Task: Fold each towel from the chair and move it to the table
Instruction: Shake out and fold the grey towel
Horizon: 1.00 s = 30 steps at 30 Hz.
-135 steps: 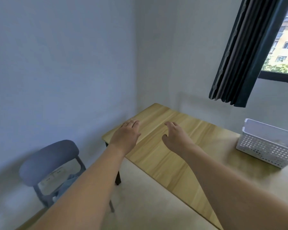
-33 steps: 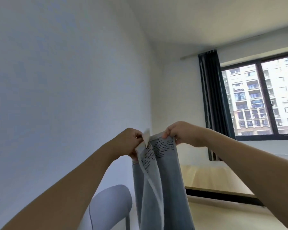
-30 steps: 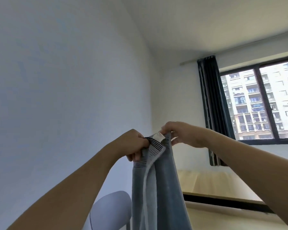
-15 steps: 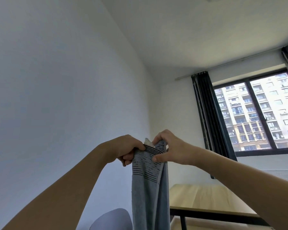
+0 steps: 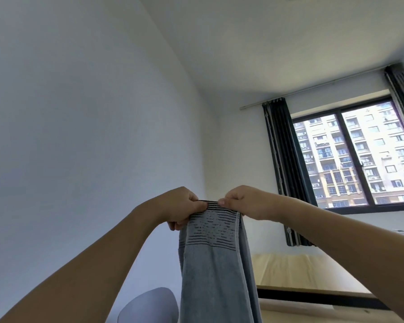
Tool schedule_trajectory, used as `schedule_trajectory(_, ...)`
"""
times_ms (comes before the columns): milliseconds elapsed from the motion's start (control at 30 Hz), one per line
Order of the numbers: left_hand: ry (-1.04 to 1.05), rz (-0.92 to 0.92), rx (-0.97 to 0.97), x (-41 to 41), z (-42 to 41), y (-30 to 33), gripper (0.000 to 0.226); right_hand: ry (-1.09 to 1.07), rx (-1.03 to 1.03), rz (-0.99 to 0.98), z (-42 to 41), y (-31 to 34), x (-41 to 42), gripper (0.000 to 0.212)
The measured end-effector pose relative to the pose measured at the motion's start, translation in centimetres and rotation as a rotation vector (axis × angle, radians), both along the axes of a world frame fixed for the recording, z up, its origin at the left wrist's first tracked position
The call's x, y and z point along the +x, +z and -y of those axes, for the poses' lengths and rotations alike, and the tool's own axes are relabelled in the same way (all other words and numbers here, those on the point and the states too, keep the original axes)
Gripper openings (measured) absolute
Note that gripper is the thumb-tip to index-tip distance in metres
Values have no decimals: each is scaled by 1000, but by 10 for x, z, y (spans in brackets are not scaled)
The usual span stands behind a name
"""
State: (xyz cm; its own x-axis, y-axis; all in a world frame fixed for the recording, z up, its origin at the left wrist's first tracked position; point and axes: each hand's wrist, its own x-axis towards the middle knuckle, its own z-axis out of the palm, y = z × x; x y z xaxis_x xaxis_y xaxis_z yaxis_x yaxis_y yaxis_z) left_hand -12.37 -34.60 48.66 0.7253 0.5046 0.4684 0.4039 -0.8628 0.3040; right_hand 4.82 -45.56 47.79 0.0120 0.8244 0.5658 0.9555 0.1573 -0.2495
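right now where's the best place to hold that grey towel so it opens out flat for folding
Judging by how it hangs, the two top corners of the striped hem. The towel hangs long and narrow from that edge, bunched lengthwise. The left hand and right hand already pinch the hem close together, so each could slide outward along it to its own corner, coming from above.

A: What do the 2 hands hold?
B: The left hand (image 5: 181, 207) and right hand (image 5: 245, 201) pinch the striped top edge of a grey-blue towel (image 5: 216, 264), which hangs straight down.
A: And below?
B: The chair (image 5: 149, 305) back at left, the wooden table (image 5: 296, 273) at right, under the window (image 5: 355, 157).
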Motion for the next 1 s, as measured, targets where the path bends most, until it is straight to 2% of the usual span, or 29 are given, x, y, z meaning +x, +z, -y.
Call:
schedule_trajectory(100, -33, 144, -13, 12, 3, 2, 39, 13, -45, -7, 2, -3, 2, 25)
schedule_trajectory(200, -20, 190, -23, 16, 1, 3, 43, 20, -8, -26, 3, -5, 9, 26)
schedule_trajectory(367, 75, -93, -113, 17, -4, -4, 60, 57, 127, -145, 9, -3, 23, 27)
schedule_trajectory(533, 102, -160, -183, 19, -12, -12, 64, 113, 110, -346, 15, -1, 33, 29)
schedule_trajectory(667, 111, 15, -9, 22, -18, -7, 39, 78, 64, -328, 22, 2, 38, 24)
schedule_trajectory(767, 68, 204, 153, 23, -20, 0, 39, 85, 118, -341, 26, 7, 44, 18)
schedule_trajectory(867, -11, 386, 192, 23, -15, 7, 45, 118, 125, -421, 30, 20, 51, 30)
schedule_trajectory(1000, -42, 495, 210, 35, -22, 14, 33, -39, 40, -320, 21, 37, 55, 15)
